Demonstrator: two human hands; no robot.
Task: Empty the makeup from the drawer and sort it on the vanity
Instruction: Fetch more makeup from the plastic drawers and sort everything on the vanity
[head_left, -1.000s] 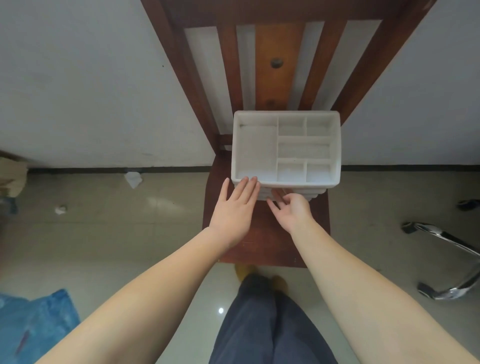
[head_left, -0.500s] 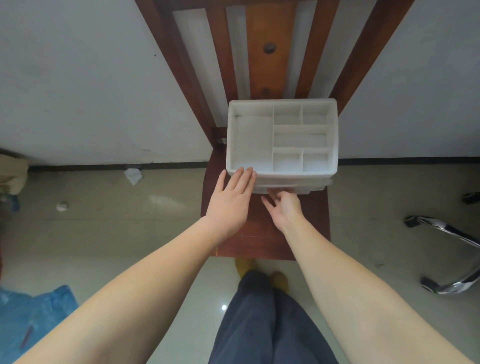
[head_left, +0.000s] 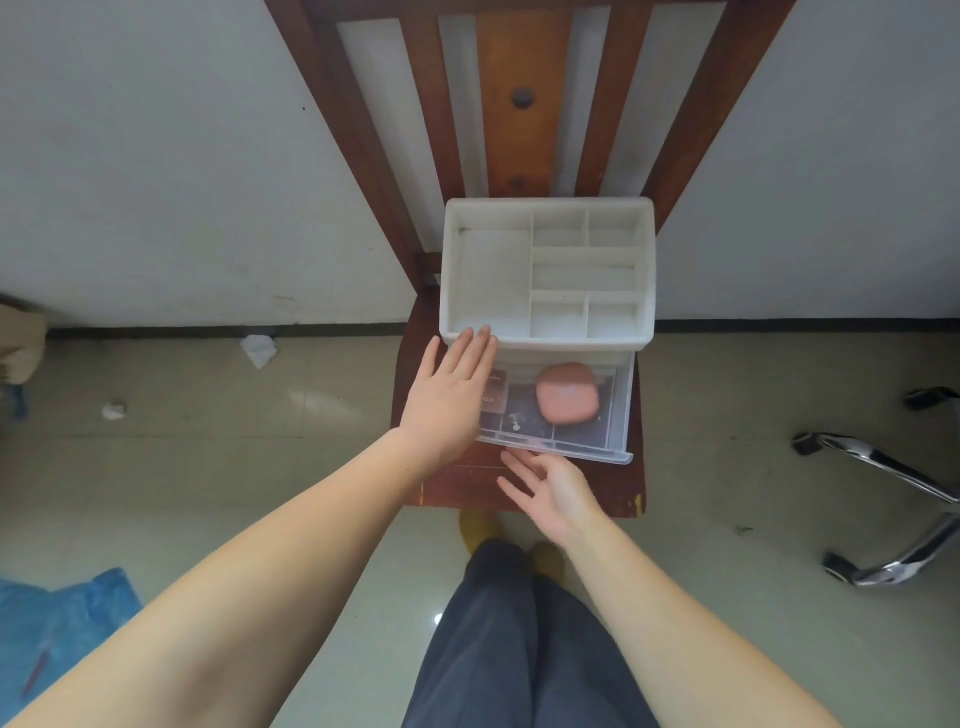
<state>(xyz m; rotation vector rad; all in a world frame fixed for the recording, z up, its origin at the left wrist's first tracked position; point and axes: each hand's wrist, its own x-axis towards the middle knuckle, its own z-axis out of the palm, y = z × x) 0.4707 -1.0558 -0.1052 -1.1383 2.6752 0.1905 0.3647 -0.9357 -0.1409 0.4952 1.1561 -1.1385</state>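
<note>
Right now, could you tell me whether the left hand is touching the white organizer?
Touching. The head view shows the left hand lying flat, its straight fingertips resting on the front rim of the white organizer.

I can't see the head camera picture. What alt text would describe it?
A clear drawer stands pulled out of a white organizer on a wooden chair, holding a pink case. The left hand rests flat on the organizer; the right hand is open just before the drawer.

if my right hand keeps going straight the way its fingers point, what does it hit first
Most likely the clear front wall of the pulled-out drawer. The right hand lies open just short of it, fingers aimed up and left toward that edge. Depth is unclear, so they might slip under it.
</note>
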